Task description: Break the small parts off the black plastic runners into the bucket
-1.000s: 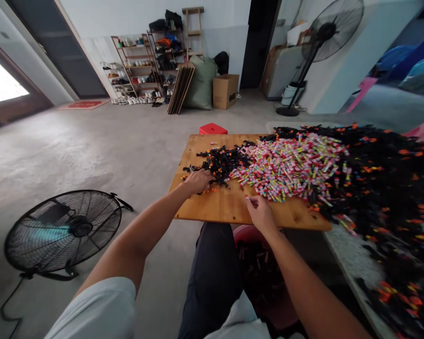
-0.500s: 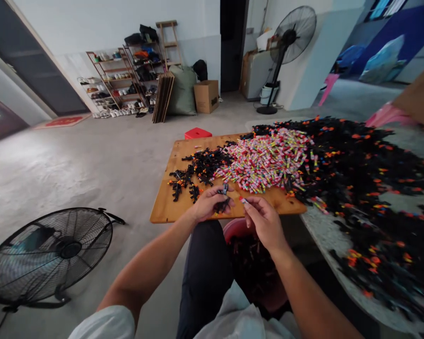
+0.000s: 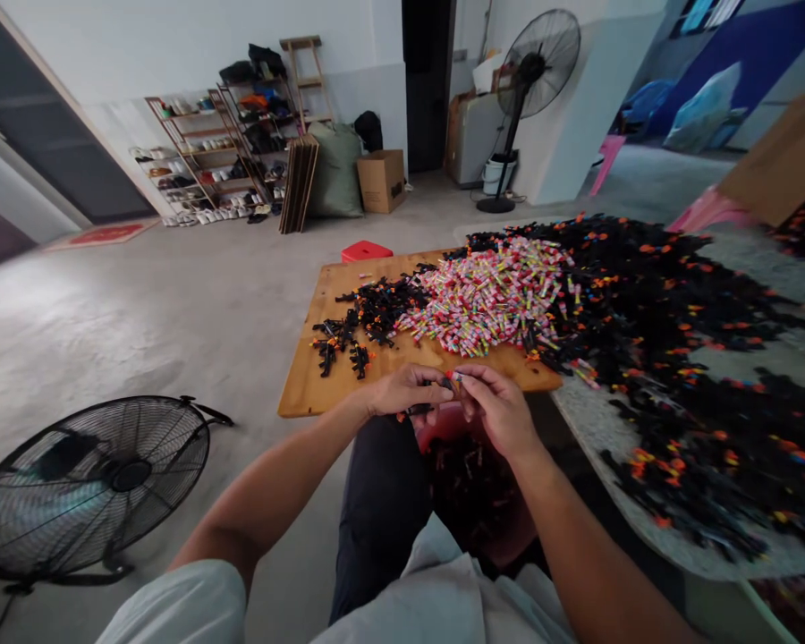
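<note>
My left hand [image 3: 402, 392] is closed round a small black toy gun [image 3: 419, 409], mostly hidden by the fingers. Between the thumb and fingertips of my right hand [image 3: 500, 407] is a small tube with a red end [image 3: 454, 377], held against the toy gun; whether they are joined I cannot tell. Both hands meet over the front edge of the wooden board [image 3: 301, 385]. Just beyond them lies a heap of pink, white and yellow tubes [image 3: 489, 295], with black toy guns with orange parts [image 3: 382, 309] to its left.
A large pile of black toy guns [image 3: 650, 286] covers much of the stone-topped table [image 3: 590, 429] at right. Below my hands stands a red tub [image 3: 443, 429] with dark pieces inside. A floor fan [image 3: 131, 474] is at left, a red stool [image 3: 367, 251] behind the board.
My hands have come together, bringing the tube up to the toy gun. Both sit slightly nearer the board's front edge. The whole view has shifted a little.
</note>
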